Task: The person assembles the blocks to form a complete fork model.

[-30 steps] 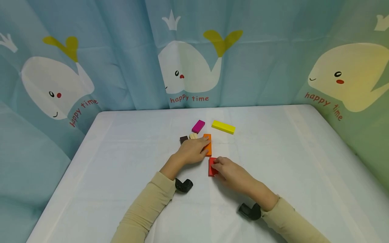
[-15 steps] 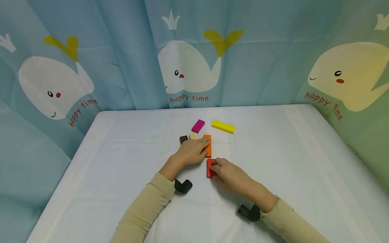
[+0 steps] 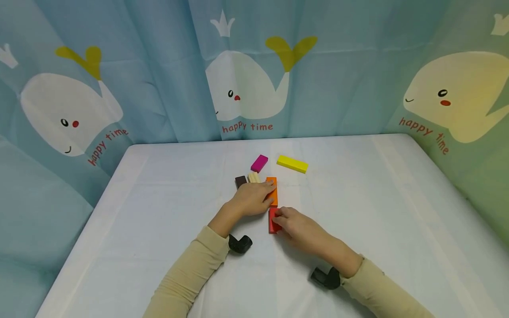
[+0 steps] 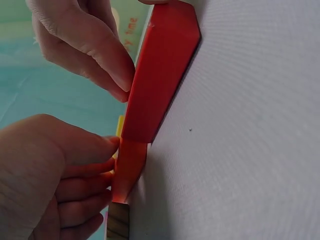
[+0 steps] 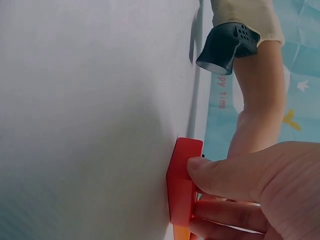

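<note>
**A:** Where is the red block [image 3: 273, 220] now?

**B:** Flat on the white table [image 3: 167, 221], near the middle, its far end right up against the near end of the orange block [image 3: 272, 191]. In the left wrist view the two read as one line, red meeting orange with no visible gap.

**A:** How should the joining be done well?

**B:** I'd judge it wants a low, gentle slide along the cloth, keeping the long edges flush so the orange one isn't knocked askew toward the brown block [image 3: 240, 181] and the cream block [image 3: 253, 177] just to its left.

**A:** And the hands?

**B:** The right hand [image 3: 296, 225] pinches the red block, thumb on one side and fingers curled on the other, forearm reaching in from the near right. The left hand [image 3: 252, 198] lies over the orange block, fingers laid fairly straight on top, steadying it rather than grasping. The pink block [image 3: 259, 163] and yellow block [image 3: 292, 164] sit farther away, untouched.
</note>
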Demonstrator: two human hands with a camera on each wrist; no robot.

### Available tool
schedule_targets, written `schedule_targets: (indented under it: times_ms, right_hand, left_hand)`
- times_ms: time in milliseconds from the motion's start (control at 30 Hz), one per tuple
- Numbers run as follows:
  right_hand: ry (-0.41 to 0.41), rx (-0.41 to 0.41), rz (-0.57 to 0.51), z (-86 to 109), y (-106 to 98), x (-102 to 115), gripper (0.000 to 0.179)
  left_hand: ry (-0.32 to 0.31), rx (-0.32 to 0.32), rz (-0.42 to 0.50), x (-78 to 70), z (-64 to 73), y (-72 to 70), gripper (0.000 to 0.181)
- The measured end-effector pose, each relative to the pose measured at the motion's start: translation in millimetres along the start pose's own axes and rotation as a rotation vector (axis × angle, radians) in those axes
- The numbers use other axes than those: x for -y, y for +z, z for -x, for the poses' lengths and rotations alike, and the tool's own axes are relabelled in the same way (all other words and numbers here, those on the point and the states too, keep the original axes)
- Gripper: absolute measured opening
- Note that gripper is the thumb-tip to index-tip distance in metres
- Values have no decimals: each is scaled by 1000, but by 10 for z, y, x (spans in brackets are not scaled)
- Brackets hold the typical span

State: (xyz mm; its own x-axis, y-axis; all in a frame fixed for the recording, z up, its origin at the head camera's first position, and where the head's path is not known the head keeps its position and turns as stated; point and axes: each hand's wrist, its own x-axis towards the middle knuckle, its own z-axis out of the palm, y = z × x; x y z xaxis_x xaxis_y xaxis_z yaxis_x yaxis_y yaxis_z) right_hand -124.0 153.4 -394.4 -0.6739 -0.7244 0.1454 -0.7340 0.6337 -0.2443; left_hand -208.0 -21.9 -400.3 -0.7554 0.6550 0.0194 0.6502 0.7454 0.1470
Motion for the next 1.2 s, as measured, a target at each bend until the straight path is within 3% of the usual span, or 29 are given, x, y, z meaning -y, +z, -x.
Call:
schedule_targets:
  times_ms: [667,1200]
  right_hand:
    - [-46,-49,25,-1,15,53,29]
    - [-41,-53,38,-8,30,71,29]
  left_hand:
    - [1,47,-21,-26,0,-35,44]
    - [1,38,-10,-38,26,-68,42]
